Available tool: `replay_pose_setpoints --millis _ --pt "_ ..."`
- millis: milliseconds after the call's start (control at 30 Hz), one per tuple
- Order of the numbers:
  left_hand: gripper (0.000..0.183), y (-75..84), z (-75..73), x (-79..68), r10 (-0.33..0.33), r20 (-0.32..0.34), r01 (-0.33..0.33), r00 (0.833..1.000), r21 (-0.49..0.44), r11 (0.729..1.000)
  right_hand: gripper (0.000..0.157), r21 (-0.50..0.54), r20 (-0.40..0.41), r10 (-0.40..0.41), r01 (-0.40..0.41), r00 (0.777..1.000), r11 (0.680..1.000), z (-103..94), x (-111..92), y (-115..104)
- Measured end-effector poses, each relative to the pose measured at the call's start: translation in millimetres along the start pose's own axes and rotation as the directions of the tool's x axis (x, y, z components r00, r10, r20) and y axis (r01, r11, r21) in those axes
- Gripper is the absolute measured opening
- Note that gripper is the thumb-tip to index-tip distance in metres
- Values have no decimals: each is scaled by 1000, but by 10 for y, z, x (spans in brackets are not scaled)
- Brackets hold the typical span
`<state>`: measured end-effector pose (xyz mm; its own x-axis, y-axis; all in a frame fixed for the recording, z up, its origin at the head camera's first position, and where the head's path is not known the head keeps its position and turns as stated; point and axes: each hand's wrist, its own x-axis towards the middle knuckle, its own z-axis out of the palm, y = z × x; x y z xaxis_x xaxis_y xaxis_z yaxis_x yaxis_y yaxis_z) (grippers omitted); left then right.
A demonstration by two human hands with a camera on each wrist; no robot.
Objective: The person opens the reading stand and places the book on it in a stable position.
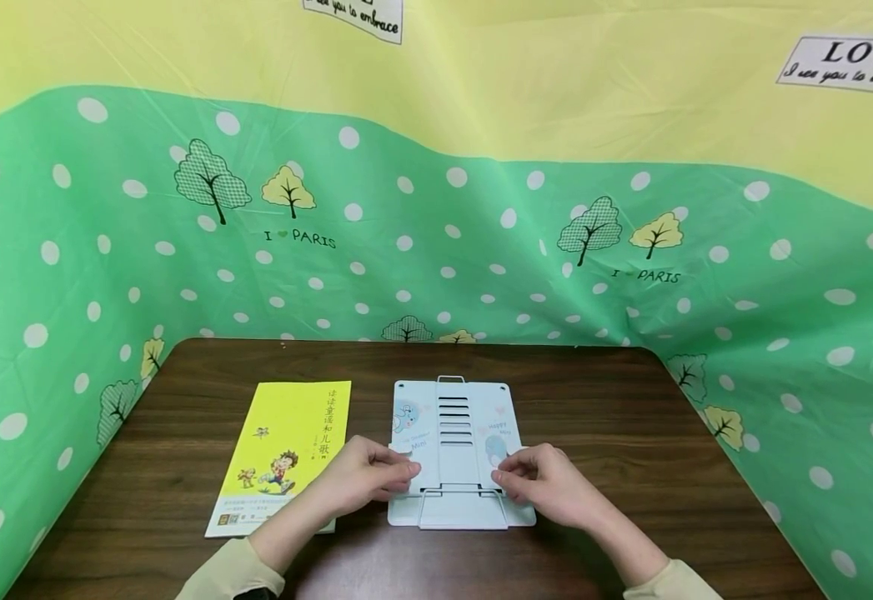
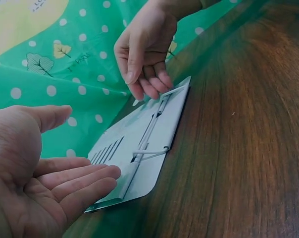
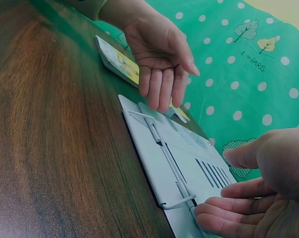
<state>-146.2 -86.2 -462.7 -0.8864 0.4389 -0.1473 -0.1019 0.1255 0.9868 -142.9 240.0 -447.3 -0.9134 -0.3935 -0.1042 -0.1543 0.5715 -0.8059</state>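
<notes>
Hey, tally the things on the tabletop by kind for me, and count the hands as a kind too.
Books: 1, the yellow book
Stands: 1, the pale folding stand
Hands: 2, the left hand and the right hand
Total: 4

White bookstand (image 1: 454,462), thin panel with rounded corners, lying flat and folded on the wooden table (image 1: 601,417). Face up: central column of dark horizontal slots, pale-blue cartoon figures either side, lettering incl. "Mini" and "Happy". Small holes at both far corners. Wire loop (image 1: 451,377) protrudes past far edge; wire frame (image 1: 463,527) lies across near part. Left hand (image 1: 368,475) at left edge, right hand (image 1: 544,483) at right edge, fingers extended; contact unclear.
</notes>
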Motion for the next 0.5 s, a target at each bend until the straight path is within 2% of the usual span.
replay_pose_setpoints --millis 233,500 --pt "40 -46 54 21 -35 5 35 999 26 999 27 -12 27 -9 9 1000 1000 18 17 18" --pt "35 -87 110 48 -45 8 44 999 61 997 24 29 39 23 -24 999 999 40 15 13"
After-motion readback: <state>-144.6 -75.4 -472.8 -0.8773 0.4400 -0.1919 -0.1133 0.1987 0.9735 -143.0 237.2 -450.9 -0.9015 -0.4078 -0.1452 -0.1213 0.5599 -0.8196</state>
